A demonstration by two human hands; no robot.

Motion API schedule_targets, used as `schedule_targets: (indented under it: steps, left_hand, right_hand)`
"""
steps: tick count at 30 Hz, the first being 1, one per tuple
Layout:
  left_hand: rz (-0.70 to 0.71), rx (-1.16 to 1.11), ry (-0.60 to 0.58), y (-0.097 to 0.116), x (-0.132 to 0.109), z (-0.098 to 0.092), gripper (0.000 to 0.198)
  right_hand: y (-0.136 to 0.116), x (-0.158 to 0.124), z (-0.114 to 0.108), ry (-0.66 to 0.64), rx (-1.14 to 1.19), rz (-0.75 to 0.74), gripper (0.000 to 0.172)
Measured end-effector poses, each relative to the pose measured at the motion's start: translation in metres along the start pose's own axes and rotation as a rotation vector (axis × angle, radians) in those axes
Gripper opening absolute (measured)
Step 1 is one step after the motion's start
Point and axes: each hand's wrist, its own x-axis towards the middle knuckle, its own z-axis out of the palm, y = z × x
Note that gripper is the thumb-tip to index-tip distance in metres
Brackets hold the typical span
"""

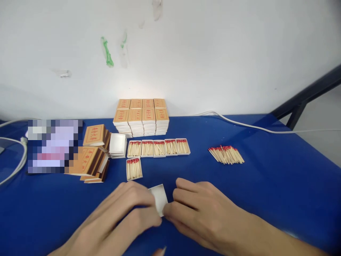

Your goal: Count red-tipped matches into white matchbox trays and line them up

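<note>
Currently gripping a small white cardboard matchbox tray [159,199] with both hands, just in front of the row of five open white trays filled with red-tipped matches [159,147]. Clamping left hand [125,209] on the tray's left side, fingers and thumb closed together around the edge. Pinching with right hand [197,206] at the tray's lower right corner, fingers curled together. Holding the tray tilted, low over the blue tabletop [266,185]; cannot tell if touching it.

Around the row:
- Sitting in front of its left end, between row and hands: one more filled white tray [134,169], on its own.
- Lying right of the row, well apart: loose heap of red-tipped wooden matches [226,154].
- Standing just behind the row, by the white wall: block of stacked orange printed matchboxes [141,117].
- Resting just left of the row: short stack of white trays [117,145], touching a slumped pile of orange matchbox sleeves [92,156].
- Running behind the row, off to the right: white cable [239,124].
</note>
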Motion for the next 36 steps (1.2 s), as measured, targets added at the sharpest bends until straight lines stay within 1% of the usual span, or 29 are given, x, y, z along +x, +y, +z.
schedule_targets:
  steps: [1,2,3,4,7,11,13,17,19,22,24,25,26,27,28,29,30,31,32,34,36]
  left_hand:
    - [-0.014,-0.021,-0.022,0.01,0.021,-0.001,0.036]
    - [-0.025,-0.023,-0.053,0.017,0.035,-0.001,0.042]
    - [-0.022,0.0,-0.1,0.022,0.042,0.0,0.049]
    - [-0.02,0.01,-0.129,0.024,0.045,0.001,0.053]
    - [-0.009,0.025,-0.187,0.02,0.038,0.003,0.064]
    - [-0.001,0.007,-0.228,0.013,0.035,0.001,0.066]
    - [0.005,0.001,-0.232,0.013,0.039,0.0,0.063]
    - [0.02,0.001,-0.205,0.015,0.045,0.001,0.044]
    - [0.023,0.002,-0.193,0.015,0.044,0.001,0.039]
    - [0.028,0.003,-0.199,0.013,0.041,0.001,0.04]
    - [0.027,0.011,-0.184,0.012,0.038,0.001,0.042]
    - [0.026,0.018,-0.173,0.012,0.038,0.001,0.042]
    - [0.03,0.027,-0.158,0.012,0.037,0.001,0.041]
    - [0.034,0.038,-0.15,0.012,0.037,0.001,0.04]
    - [0.049,0.047,-0.14,0.013,0.038,0.001,0.039]
    - [0.064,0.055,-0.133,0.013,0.038,0.0,0.037]
    - [0.079,0.063,-0.129,0.014,0.038,0.0,0.036]
    - [0.092,0.071,-0.122,0.015,0.039,0.0,0.035]
    - [0.102,0.08,-0.116,0.016,0.039,0.0,0.034]
    - [0.114,0.103,-0.101,0.017,0.04,0.001,0.032]
    - [0.123,0.121,-0.08,0.017,0.04,0.002,0.031]
  right_hand:
    - [0.001,-0.001,-0.001,-0.012,0.009,-0.01,0.021]
    - [0.002,-0.001,-0.002,-0.022,0.016,-0.016,0.02]
    - [0.003,-0.001,-0.003,-0.025,0.02,-0.018,0.018]
    - [0.003,-0.002,-0.004,-0.023,0.023,-0.017,0.017]
    - [0.007,-0.002,-0.005,-0.018,0.033,-0.01,0.015]
    - [0.011,-0.003,-0.005,-0.031,0.043,-0.008,0.015]
    - [0.011,-0.003,-0.006,-0.03,0.041,0.001,0.016]
    - [0.007,-0.001,-0.008,-0.022,0.118,0.006,0.015]
    - [0.004,0.001,-0.01,0.025,0.133,0.025,0.019]
    - [0.006,0.004,-0.013,0.197,0.076,0.093,0.019]
    - [0.014,0.003,-0.02,0.329,0.017,0.224,0.016]
    - [0.02,0.001,-0.026,0.383,-0.038,0.336,0.014]
    - [0.026,-0.002,-0.031,0.407,-0.122,0.51,0.015]
    - [0.033,-0.006,-0.038,0.404,-0.215,0.698,0.022]
    - [0.039,-0.011,-0.044,0.369,-0.328,0.879,0.035]
    - [0.045,-0.017,-0.049,0.328,-0.447,1.064,0.051]
    - [0.051,-0.022,-0.052,0.255,-0.539,1.237,0.07]
    - [0.055,-0.026,-0.055,0.161,-0.591,1.362,0.084]
    - [0.058,-0.029,-0.056,0.07,-0.614,1.41,0.092]
    - [0.062,-0.033,-0.055,-0.06,-0.634,1.412,0.096]
    - [0.063,-0.033,-0.051,-0.108,-0.637,1.365,0.092]
